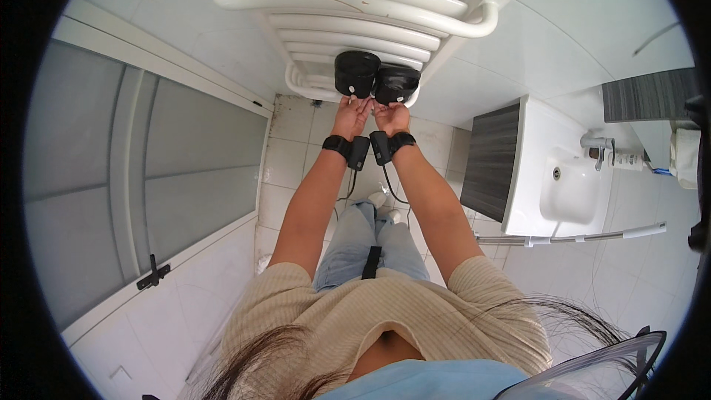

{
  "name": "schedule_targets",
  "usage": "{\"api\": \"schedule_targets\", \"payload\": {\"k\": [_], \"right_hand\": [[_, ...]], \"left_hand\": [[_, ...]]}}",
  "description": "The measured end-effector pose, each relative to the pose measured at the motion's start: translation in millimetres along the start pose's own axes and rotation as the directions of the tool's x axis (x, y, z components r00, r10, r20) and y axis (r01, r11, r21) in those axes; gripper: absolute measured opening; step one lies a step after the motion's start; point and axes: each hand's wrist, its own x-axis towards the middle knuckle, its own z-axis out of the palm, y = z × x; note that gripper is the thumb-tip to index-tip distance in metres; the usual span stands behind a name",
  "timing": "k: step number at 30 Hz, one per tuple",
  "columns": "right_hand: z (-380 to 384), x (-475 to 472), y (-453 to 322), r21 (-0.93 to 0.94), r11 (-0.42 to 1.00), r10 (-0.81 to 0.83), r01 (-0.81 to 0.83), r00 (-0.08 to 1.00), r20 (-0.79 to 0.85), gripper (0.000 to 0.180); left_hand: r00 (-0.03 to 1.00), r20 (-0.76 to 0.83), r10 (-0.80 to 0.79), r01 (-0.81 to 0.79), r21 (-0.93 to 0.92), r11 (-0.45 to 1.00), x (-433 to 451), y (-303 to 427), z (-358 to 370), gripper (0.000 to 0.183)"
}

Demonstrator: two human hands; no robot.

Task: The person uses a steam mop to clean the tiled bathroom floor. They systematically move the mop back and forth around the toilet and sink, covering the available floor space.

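Note:
Both arms reach forward to the lower bars of a white towel radiator (355,39). My left hand (353,116) holds the near end of a black rounded item (357,73), which looks like a slipper or shoe. At its right, a matching black item (397,84) has its near end in my right hand (392,116). The two items sit side by side against the bars, each with a small white spot on its near end. The undersides of the items and some fingertips are hidden. A black strap with a small box is on each wrist.
A framed door with frosted panels (200,144) and a black handle (153,275) stands at the left. On the right are a white washbasin (572,189) with a chrome tap (599,147), a dark wood-grain cabinet side (491,161) and a metal rail (500,240). The floor is tiled.

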Motion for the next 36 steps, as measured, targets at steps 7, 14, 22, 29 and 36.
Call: {"api": "schedule_targets", "payload": {"k": [7,14,22,29,36], "right_hand": [[-4,1,-4,-0.024,0.999,-0.024,0.023,0.997,-0.070,0.032],[-6,5,-6,-0.107,0.994,0.006,-0.020,0.991,-0.132,0.021],[-9,10,-10,-0.283,0.951,0.038,-0.123,0.957,-0.287,0.003],[0,1,-22,-0.469,0.857,0.096,-0.212,0.961,-0.260,0.005],[-6,-9,-40,-0.610,0.741,0.192,-0.283,0.958,-0.211,0.005]], "left_hand": [[0.999,-0.050,-0.016,0.017,0.035,0.999,5,-6,-12,0.019],[0.998,-0.063,-0.023,0.026,0.050,0.998,14,-10,-19,0.015],[0.986,-0.166,-0.035,0.051,0.096,0.994,18,-13,-27,0.016],[0.983,-0.167,-0.078,0.102,0.141,0.985,22,-3,-38,0.019],[0.976,-0.180,-0.124,0.171,0.280,0.944,24,12,-43,0.021]]}}
